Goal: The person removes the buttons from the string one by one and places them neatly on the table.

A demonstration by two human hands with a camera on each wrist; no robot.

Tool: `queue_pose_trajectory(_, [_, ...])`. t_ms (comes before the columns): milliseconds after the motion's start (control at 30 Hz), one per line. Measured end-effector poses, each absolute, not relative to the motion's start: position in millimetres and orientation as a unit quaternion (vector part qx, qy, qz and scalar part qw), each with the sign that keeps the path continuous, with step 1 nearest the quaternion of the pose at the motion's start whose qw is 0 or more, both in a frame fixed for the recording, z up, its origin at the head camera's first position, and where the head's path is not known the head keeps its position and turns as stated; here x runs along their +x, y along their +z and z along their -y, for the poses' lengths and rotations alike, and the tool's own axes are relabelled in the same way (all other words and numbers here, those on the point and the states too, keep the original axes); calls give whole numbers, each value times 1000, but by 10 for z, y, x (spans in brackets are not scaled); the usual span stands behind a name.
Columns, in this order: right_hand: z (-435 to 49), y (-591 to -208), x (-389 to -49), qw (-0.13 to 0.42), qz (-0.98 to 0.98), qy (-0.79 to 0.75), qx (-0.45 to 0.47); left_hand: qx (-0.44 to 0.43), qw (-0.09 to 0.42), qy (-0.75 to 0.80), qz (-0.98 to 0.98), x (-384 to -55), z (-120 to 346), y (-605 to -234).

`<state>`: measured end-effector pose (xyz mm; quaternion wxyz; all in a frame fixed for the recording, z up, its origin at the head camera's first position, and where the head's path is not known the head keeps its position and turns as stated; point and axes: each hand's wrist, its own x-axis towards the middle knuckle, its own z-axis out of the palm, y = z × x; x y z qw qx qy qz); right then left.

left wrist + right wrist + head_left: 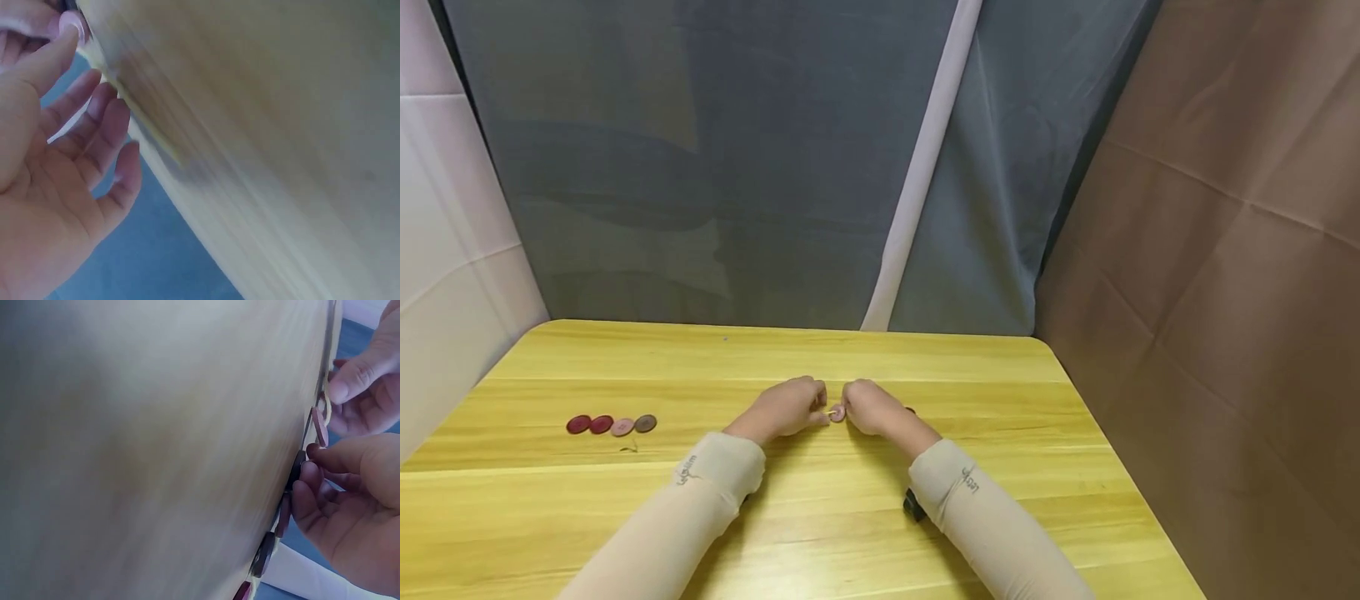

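Several round buttons hang on a thin pale yellow cord (328, 406). Between the two hands stands a pink button (837, 413), nearly on edge. My right hand (874, 408) has its fingers curled at that button's edge and pinches the string of buttons. Against its fingertips sits a dark button (295, 470), and another dark button (264, 554) is farther along the cord. My left hand (59, 165) has its thumb at the pink button, its other fingers loosely bent and apart from the thumb. The exact contact on the cord is partly hidden.
On the left of the wooden table (820, 533) lie a dark red button (578, 424), a second red button (601, 424), a pink button (622, 427) and a brown button (645, 423). A grey curtain (760, 167) closes off the far side.
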<state>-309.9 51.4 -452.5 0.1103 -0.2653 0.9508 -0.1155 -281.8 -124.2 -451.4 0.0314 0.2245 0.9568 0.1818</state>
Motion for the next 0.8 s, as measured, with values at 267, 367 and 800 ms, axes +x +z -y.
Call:
queue_pose_trajectory(267, [-517, -4539, -3116, 106, -945, -113, -289, 203, 8, 109, -973, -2815, 956, -4537])
queue_pose_trajectory(367, [-512, -4545, -3119, 105, -942, -118, -297, 195, -1, 128, -973, -2837, 933, -4572])
queue_pose_trajectory(800, [-536, -4538, -3130, 111, -941, -147, -284, 223, 11, 304, -926, -2926, 1151, -4567])
